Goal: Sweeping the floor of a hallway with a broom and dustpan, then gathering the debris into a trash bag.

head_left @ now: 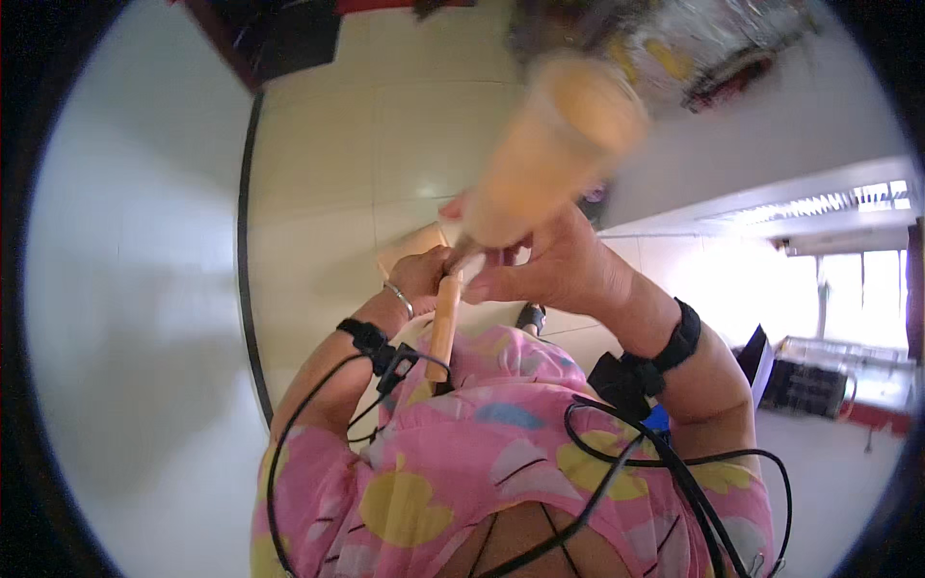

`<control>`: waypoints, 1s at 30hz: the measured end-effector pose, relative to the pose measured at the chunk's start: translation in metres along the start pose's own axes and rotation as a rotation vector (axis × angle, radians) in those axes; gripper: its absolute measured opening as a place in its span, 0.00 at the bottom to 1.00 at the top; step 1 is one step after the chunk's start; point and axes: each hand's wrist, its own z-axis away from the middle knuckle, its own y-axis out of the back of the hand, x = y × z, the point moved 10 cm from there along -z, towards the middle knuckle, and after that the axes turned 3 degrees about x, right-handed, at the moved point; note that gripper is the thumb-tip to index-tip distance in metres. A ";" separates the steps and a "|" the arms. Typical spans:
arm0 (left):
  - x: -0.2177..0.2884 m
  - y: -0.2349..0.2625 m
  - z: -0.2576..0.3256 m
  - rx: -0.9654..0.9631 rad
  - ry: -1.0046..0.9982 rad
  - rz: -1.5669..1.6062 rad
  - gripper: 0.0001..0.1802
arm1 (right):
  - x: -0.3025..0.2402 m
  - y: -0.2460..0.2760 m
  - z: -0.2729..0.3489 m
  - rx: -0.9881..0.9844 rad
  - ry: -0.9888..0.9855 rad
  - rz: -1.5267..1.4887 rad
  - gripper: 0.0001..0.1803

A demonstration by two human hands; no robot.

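In front of me, a large tan cylinder (pixel 540 159) with a round, hollow-looking upper end tilts up to the right, smeared by motion. My right hand (pixel 564 265) is closed around its lower part, with some fingers hidden behind it and the thumb near its base. My left hand (pixel 422 275) is closed at the upper end of a slim wood-coloured stick (pixel 444 332), which points down toward my clothes. A flat light-wood piece (pixel 409 245) shows just beyond the left hand. Where these parts meet is hidden between my hands.
A pale wall (pixel 145 250) with a dark skirting strip runs along the left. Beige floor tiles (pixel 318 164) lie beneath. At the top right is a blurred heap of plastic-wrapped items (pixel 713 48). Black cables (pixel 674 472) hang across my pink patterned clothes. Bright windows (pixel 858 289) are at far right.
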 end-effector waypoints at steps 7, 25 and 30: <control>0.078 -0.010 -0.071 -0.370 0.366 1.605 0.24 | 0.155 0.085 0.044 0.077 -0.238 0.051 0.30; 0.390 -0.070 -0.265 -0.178 -0.782 0.062 0.32 | 0.240 0.287 0.245 0.904 -0.014 -0.104 0.34; 0.387 -0.063 -0.345 -0.187 -0.381 0.612 0.27 | 0.357 0.334 0.346 1.186 -0.242 -0.496 0.10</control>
